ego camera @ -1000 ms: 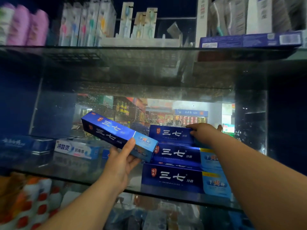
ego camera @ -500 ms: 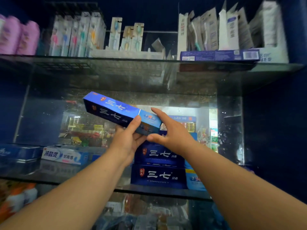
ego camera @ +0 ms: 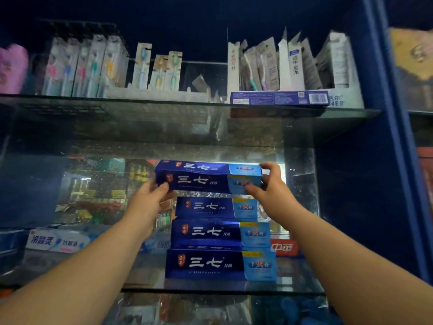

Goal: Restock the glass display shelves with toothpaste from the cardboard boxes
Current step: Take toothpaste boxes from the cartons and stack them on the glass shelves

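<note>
The left hand [ego camera: 148, 202] and the right hand [ego camera: 274, 194] are bare. The left arm [ego camera: 82, 273] and the right arm [ego camera: 351, 266] are bare too, all the way down.

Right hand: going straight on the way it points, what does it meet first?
The right hand grips the toothpaste box; beyond that, passing above the stack of boxes, probably the shelf's mirrored back panel. Depth unclear.
</note>
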